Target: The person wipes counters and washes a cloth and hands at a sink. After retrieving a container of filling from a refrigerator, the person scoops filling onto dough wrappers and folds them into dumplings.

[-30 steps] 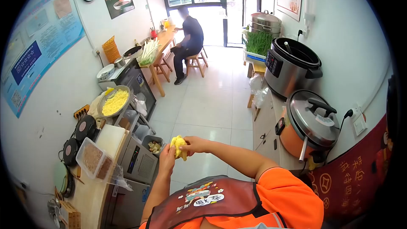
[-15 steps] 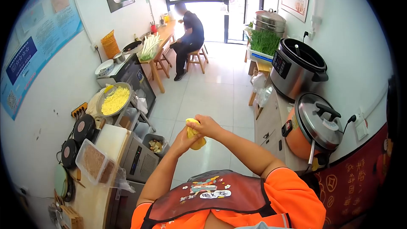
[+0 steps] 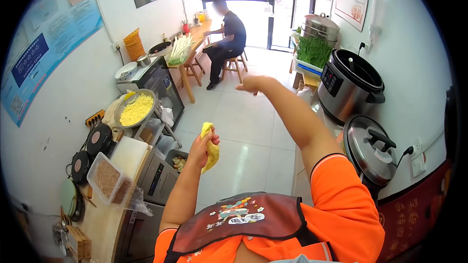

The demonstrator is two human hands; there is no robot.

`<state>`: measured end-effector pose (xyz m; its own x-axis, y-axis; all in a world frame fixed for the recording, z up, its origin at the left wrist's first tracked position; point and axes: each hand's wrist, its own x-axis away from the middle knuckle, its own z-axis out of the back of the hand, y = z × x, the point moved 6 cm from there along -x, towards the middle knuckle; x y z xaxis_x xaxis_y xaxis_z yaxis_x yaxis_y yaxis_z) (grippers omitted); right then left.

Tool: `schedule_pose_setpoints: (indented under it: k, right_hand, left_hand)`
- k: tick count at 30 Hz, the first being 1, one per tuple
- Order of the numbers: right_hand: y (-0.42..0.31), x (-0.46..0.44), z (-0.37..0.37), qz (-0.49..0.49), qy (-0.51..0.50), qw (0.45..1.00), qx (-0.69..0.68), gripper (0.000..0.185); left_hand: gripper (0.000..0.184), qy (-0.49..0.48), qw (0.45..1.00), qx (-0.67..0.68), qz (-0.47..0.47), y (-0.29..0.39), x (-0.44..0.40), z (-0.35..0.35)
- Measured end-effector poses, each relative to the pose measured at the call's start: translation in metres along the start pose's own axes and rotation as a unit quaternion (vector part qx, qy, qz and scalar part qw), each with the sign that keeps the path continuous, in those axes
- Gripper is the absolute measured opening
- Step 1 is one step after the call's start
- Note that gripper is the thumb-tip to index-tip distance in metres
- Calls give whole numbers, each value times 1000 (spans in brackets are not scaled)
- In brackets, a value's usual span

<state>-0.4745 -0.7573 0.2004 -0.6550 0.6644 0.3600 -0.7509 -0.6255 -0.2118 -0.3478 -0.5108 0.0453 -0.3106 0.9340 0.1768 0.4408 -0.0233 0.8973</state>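
My left hand (image 3: 199, 150) is closed around a yellow cloth (image 3: 211, 153), low in front of my apron. The cloth is bunched in the grip, with one end poking out above the fingers and the rest hanging below. Farther forward, my right hand (image 3: 255, 84) is held out over the floor, its back toward me and its fingertips toward the left. Nothing shows in it, and its fingers look loosely extended, though partly hidden by the hand. Below and left of the cloth stands a grey bin (image 3: 175, 158) with scraps in it.
On the left are a bowl of yellow crumbly food (image 3: 137, 109), a white cutting board (image 3: 129, 153) and a plastic container (image 3: 105, 179). Cookers (image 3: 351, 75) and a tray of green chives (image 3: 314, 51) line the right. A person (image 3: 229, 39) sits on a stool ahead.
Both hands were together on the yellow cloth. My right hand has let go and moved forward and up; my left keeps the cloth, slightly to the left. The seated person's arm has lowered toward the table.
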Motion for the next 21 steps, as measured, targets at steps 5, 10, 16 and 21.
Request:
schedule_pose_setpoints:
  k: [5,10,16,21]
  right_hand:
    - [-83,38,-124,270,-13,888,-371,64]
    - [-95,59,-125,217,28,862,-458,43]
    - [-64,55,-116,169,42,809,-561,35]
    - [-54,51,-118,186,76,691,-694,24]
  left_hand:
    - [50,-23,982,150,-112,52,-16,-28]
    - [45,-33,977,-136,-162,73,-24,-32]
    - [34,-63,997,-1,-35,69,-22,-28]
    - [40,-131,983,117,-50,74,-6,-48]
